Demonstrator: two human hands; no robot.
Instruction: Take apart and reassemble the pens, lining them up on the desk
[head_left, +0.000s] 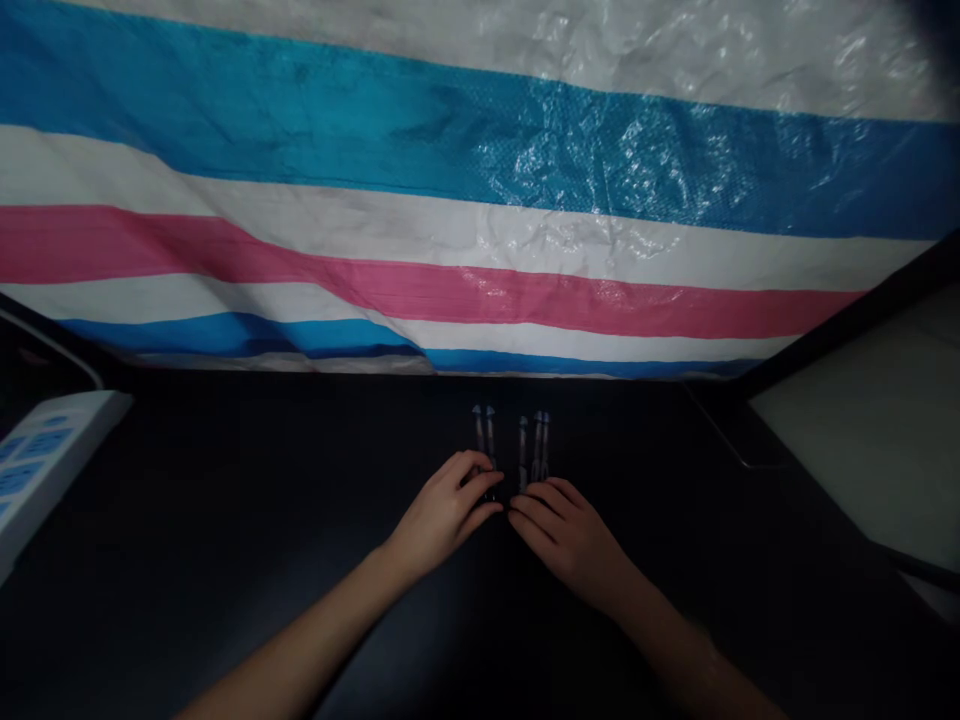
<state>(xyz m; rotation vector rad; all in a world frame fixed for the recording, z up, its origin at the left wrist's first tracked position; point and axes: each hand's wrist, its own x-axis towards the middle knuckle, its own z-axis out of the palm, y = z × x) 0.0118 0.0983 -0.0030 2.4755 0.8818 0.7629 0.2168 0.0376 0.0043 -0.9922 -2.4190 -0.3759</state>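
Observation:
Several slim, clear sticks with bluish pointed tips lie on the black tabletop, tips facing away from me; the dim light hides their exact kind. Two form a left pair (490, 430), and a right group (523, 445) lies a small gap away. My left hand (442, 510) has its fingers curled around the near ends of the left pair, thumb below. My right hand (570, 535) is closed, fingers together, over the near ends of the right group. The fingertips of both hands almost meet, and they cover the sticks' lower parts.
A white power strip (56, 445) with blue socket faces sits at the left edge. Behind the black table (225, 480) hangs a striped plastic sheet (360, 120) in blue, white and pink. A dark frame bar (847, 320) slants along the right.

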